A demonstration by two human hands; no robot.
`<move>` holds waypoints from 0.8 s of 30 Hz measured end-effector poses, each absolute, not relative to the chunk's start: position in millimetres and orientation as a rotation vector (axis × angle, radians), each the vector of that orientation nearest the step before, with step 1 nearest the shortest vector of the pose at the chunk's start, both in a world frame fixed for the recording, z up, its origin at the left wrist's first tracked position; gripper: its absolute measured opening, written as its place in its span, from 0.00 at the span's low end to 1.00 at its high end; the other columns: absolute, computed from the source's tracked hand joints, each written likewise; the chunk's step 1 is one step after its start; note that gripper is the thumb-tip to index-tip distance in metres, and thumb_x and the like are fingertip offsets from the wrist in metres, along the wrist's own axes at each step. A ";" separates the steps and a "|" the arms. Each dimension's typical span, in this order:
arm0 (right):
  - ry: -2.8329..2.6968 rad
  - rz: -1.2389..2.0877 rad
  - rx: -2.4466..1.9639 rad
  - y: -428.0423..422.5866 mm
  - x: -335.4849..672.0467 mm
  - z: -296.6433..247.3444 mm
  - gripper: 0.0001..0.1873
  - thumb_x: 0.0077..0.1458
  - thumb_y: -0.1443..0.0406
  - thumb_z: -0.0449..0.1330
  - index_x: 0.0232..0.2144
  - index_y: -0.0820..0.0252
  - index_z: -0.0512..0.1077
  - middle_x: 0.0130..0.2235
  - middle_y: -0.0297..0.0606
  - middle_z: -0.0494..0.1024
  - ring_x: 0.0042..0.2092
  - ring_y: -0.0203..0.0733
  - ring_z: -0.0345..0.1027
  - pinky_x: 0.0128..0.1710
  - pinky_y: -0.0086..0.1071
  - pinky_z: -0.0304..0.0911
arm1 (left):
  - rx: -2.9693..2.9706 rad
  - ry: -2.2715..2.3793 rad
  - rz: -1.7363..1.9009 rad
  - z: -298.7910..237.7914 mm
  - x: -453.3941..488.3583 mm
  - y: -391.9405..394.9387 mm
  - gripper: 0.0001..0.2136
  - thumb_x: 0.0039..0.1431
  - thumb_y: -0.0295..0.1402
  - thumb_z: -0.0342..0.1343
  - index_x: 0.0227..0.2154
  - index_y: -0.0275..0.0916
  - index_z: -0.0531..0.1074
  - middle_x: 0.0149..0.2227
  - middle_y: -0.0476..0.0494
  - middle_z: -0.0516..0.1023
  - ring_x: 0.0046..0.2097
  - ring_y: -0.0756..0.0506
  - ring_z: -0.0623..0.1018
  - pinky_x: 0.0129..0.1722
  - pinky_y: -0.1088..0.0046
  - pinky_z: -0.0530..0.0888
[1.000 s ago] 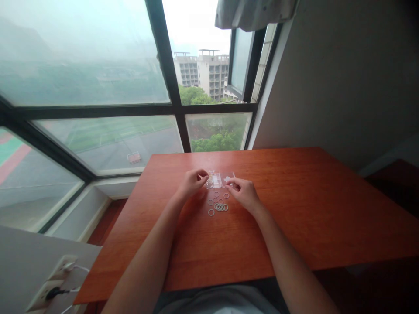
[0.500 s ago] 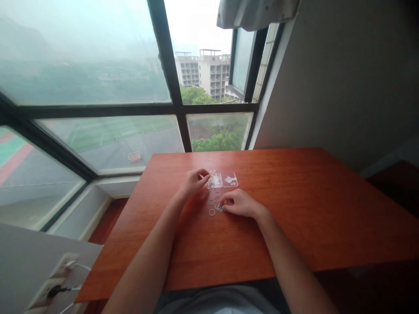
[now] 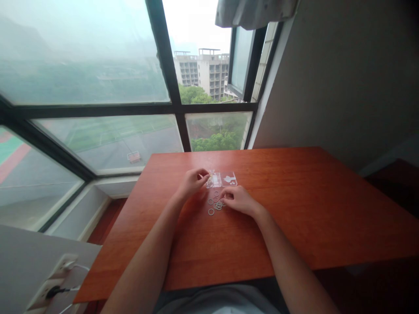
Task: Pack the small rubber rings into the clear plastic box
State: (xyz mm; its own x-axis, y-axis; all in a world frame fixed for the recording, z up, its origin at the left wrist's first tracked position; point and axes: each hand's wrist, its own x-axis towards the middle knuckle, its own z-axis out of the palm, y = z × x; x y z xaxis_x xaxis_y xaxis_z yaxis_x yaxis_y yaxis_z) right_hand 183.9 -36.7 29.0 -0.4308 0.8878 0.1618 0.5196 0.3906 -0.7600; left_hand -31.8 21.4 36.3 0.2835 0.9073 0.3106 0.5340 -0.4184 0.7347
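Note:
My left hand (image 3: 192,181) rests on the wooden table (image 3: 294,209) with its fingers pinched on something small beside a clear plastic tag (image 3: 216,179). A second clear tag (image 3: 229,178) with a white figure lies just to the right of it. My right hand (image 3: 238,199) is curled over a cluster of several small pale rings (image 3: 214,206), its fingertips pinched at the right edge of the cluster. Whether a ring is between the fingers cannot be made out.
A large window with a dark frame (image 3: 163,65) stands beyond the table's far edge. A grey wall (image 3: 343,78) rises on the right. A wall socket with plugged cables (image 3: 54,283) sits at the lower left, beside the table's near left corner.
My right hand left the clear tag, dropped to the rings, and now sits slightly farther up among them. The left hand has stayed where it was.

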 end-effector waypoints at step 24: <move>-1.614 0.721 -1.249 -27.9 187.0 26.0 0.11 0.50 0.58 0.60 0.29 0.61 0.74 0.19 0.26 0.57 0.22 0.31 0.51 0.23 0.25 0.50 | 2.033 1.015 0.867 53.4 3.3 -2.1 0.10 0.56 0.37 0.55 0.30 0.34 0.74 0.26 0.48 0.74 0.26 0.53 0.69 0.25 0.79 0.66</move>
State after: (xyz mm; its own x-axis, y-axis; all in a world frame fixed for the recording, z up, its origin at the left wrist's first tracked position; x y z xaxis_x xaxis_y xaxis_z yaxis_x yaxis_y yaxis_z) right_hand 187.0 -27.9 26.0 -0.0398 0.9471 0.3184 0.3948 0.3076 -0.8657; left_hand 3.3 -2.1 53.4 0.4698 0.8459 0.2525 0.3814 -0.4524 0.8061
